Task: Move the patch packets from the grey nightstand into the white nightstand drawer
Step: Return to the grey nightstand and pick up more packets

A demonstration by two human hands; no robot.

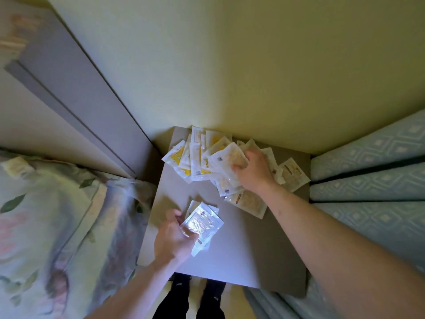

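Observation:
Several white and yellow patch packets (197,157) lie in a loose pile at the back of the grey nightstand (232,254), against the wall. My right hand (251,169) reaches into the pile and its fingers curl round a clear-fronted packet (226,162). Near the front left of the top, my left hand (173,238) holds a small stack of shiny packets (203,224). More packets (293,173) lie to the right of my right wrist. No white nightstand or drawer is in view.
A bed with a floral cover (46,215) lies on the left. A grey headboard panel (76,93) leans along the wall. A blue patterned mattress (372,176) stands on the right. My feet (197,295) show below the nightstand's front edge.

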